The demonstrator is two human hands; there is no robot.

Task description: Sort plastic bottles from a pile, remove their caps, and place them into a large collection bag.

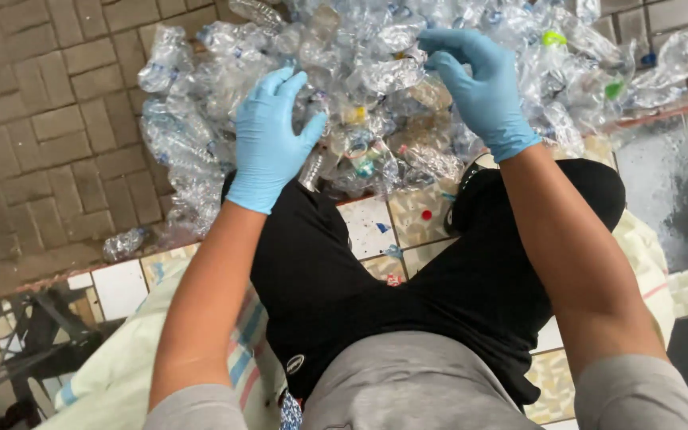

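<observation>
Left hand (268, 139) in blue glove, fingers spread flat, holding nothing, right hand (479, 84) curled, pinching a crushed clear bottle (388, 73), pile of bottles (201, 95) on brick floor (33, 119)

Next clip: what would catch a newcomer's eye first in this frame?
Two hands in bright blue gloves stand out: the left hand spread over a big heap of crushed clear plastic bottles, the right hand curled into its top. The heap fills the upper frame on grey brick paving. Below, the person's black shorts sit above patterned tiles.
</observation>
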